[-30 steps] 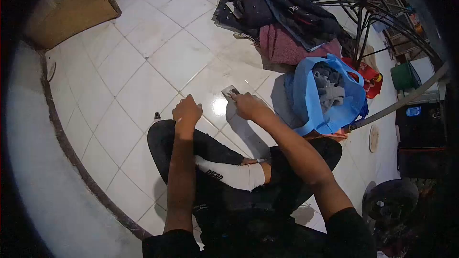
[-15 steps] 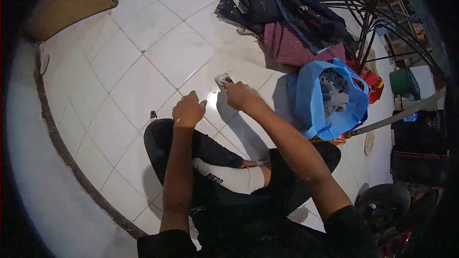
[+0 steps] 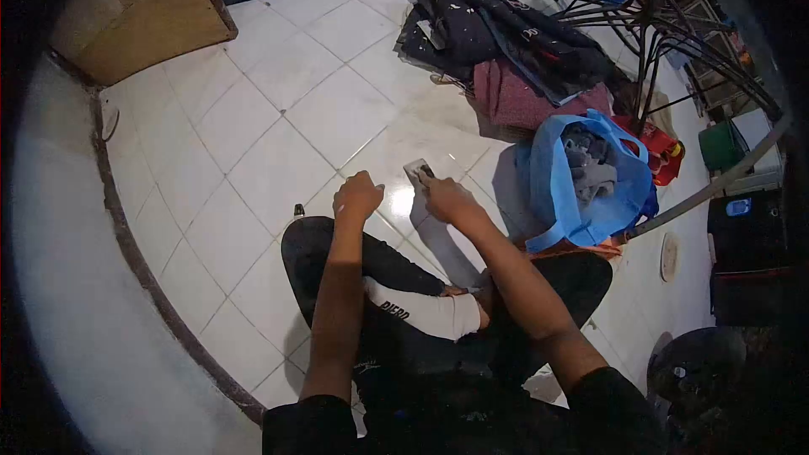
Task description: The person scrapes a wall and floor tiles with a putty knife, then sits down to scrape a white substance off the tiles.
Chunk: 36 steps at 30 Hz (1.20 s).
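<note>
Right hand is gripping a flat piece mid-frame; left hand is hovering apart, contents unclear; steady pinching is probably aiding control.

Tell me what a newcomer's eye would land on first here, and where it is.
Likely the bright blue bag, holding grey cloth, to the right of the right hand. Beyond it, dark clothes lie heaped with a maroon cloth on the white tiled floor. Near the middle, that hand grips a small flat piece, with the left hand beside it.
</note>
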Each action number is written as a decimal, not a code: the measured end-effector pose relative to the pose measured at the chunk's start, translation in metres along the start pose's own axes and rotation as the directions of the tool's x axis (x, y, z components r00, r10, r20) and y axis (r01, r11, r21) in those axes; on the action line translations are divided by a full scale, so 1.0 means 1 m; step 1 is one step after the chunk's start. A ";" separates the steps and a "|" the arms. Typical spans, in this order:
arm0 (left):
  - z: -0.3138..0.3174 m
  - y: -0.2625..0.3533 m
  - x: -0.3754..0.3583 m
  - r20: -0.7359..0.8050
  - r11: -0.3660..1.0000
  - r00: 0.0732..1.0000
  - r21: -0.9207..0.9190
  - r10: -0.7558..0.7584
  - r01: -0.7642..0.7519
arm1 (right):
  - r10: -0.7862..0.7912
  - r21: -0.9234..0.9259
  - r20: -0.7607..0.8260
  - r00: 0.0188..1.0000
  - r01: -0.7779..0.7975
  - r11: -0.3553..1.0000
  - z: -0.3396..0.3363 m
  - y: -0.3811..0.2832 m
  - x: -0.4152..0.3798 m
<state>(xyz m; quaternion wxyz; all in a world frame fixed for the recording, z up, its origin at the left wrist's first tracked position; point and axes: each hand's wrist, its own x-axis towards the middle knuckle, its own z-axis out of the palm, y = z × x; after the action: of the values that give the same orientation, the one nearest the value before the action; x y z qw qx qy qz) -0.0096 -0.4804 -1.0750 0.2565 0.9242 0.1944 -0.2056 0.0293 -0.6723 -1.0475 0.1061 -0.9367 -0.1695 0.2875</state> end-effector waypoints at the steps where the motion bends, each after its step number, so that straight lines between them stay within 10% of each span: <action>1: 0.001 0.001 -0.001 -0.015 1.000 1.000 -0.017 0.010 -0.010 | -0.008 -0.007 0.022 1.000 0.008 1.000 -0.002 0.001 -0.012; 6: 0.001 0.000 -0.006 -0.025 0.999 0.999 -0.031 0.041 -0.042 | 0.056 0.068 -0.098 0.994 -0.050 0.996 0.003 0.015 -0.068; 14: 0.006 -0.003 -0.014 -0.062 0.997 0.997 -0.067 0.039 -0.043 | -0.194 0.268 -0.655 0.730 0.465 0.844 -0.021 0.055 -0.115; 21: 0.006 -0.001 -0.011 -0.012 0.979 0.995 -0.176 0.100 -0.101 | 0.030 0.770 -0.546 0.837 0.487 0.412 -0.012 0.054 -0.079; 26: 0.003 -0.003 -0.015 -0.050 0.958 0.987 -0.239 0.153 -0.160 | -0.323 0.367 -0.692 0.646 0.699 0.614 -0.008 0.024 -0.069; 29: 0.017 -0.008 0.000 -0.070 0.967 0.983 -0.181 0.168 -0.178 | -0.510 0.464 -0.345 0.788 0.616 0.637 -0.008 0.009 -0.073; 31: 0.038 -0.016 0.020 -0.119 0.966 0.962 -0.055 0.245 -0.253 | -0.529 0.269 -0.444 0.723 0.671 0.691 -0.001 -0.002 -0.076; 32: -0.005 0.008 -0.011 0.292 0.933 0.954 -0.358 0.065 0.046 | -0.522 0.226 -0.465 0.715 0.666 0.711 -0.005 -0.009 -0.082; 36: 0.022 0.011 -0.006 0.311 0.870 0.897 -0.472 0.313 -0.141 | -0.390 0.247 -0.563 0.728 0.599 0.761 0.006 -0.007 -0.080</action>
<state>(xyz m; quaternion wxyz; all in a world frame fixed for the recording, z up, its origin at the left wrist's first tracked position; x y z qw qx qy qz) -0.0160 -0.5032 -1.0847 0.5126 0.8021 0.0704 -0.2981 -0.0383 -0.6954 -1.0104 0.4143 -0.8503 -0.3225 0.0354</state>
